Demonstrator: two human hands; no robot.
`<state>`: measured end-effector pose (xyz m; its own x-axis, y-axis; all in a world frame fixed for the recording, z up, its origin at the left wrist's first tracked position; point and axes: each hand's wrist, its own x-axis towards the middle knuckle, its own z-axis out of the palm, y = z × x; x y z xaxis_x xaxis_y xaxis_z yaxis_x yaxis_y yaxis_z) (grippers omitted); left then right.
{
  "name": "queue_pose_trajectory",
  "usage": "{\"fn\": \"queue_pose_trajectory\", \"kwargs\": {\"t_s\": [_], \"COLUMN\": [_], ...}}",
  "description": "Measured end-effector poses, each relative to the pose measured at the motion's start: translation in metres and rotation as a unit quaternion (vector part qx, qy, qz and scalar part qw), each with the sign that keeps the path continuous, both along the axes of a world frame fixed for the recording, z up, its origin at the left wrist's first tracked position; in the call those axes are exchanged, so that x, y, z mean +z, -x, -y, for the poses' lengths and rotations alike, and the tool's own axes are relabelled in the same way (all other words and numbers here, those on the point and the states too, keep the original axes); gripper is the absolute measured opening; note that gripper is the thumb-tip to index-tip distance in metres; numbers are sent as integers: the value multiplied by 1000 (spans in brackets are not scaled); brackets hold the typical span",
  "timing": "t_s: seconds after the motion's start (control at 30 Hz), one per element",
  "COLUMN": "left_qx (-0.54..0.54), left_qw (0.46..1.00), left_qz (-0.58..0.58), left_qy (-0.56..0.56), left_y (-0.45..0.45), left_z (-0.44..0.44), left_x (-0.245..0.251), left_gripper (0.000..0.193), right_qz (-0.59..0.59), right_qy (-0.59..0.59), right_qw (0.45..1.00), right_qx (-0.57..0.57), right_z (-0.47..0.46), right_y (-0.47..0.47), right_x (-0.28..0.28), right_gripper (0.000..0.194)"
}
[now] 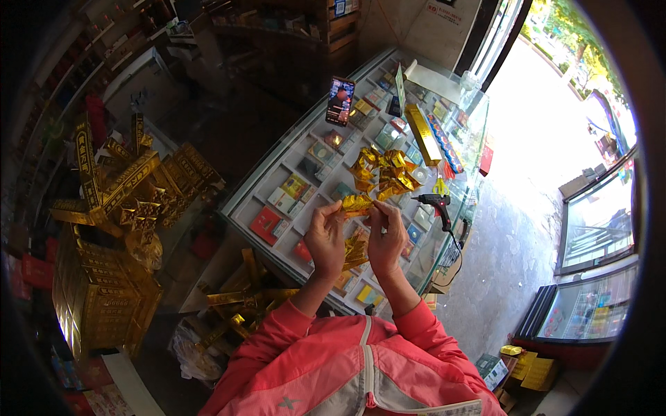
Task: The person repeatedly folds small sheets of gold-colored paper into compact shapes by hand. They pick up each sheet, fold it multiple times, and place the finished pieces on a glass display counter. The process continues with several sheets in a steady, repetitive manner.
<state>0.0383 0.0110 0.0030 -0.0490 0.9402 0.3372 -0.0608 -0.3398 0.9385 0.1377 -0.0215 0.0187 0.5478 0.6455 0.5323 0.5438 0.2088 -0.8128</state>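
Between my two hands, above a glass display counter (283, 169), is a strip of shiny gold foil (357, 203). My left hand (327, 238) pinches its left end between thumb and fingers. The right end is pinched by my right hand (387, 236). Just beyond lie crumpled gold foil pieces (398, 174) on the glass. More folded gold foil (356, 250) shows between my wrists, nearer my body. A black hot glue gun (436, 204) lies right of my right hand, with yellow-handled scissors (441, 186) beside it.
A phone (341, 101) with a lit screen stands on the counter's far left side. A long gold box (422, 134) lies at the back right. Gold cartons (104, 291) are stacked at left, under loose gold boxes (130, 182). The glue gun's cord (458, 249) hangs over the right edge.
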Motion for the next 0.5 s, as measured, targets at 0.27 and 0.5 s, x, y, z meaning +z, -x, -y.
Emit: {"fn": "queue_pose_trajectory", "kwargs": {"t_s": [0.27,0.5], "left_qx": [-9,2], "left_qw": [1000,998], "left_qz": [17,-51], "left_qy": [-2,-21], "left_y": [-1,2], "left_z": [5,6], "left_x": [8,7], "left_gripper": [19,22], "right_qz": [1,70], "right_qy": [-10,-12], "right_qw": [1000,997], "right_qx": [11,10], "right_z": [5,7], "right_y": [1,-2], "right_x": [3,10], "right_gripper": [13,16]}}
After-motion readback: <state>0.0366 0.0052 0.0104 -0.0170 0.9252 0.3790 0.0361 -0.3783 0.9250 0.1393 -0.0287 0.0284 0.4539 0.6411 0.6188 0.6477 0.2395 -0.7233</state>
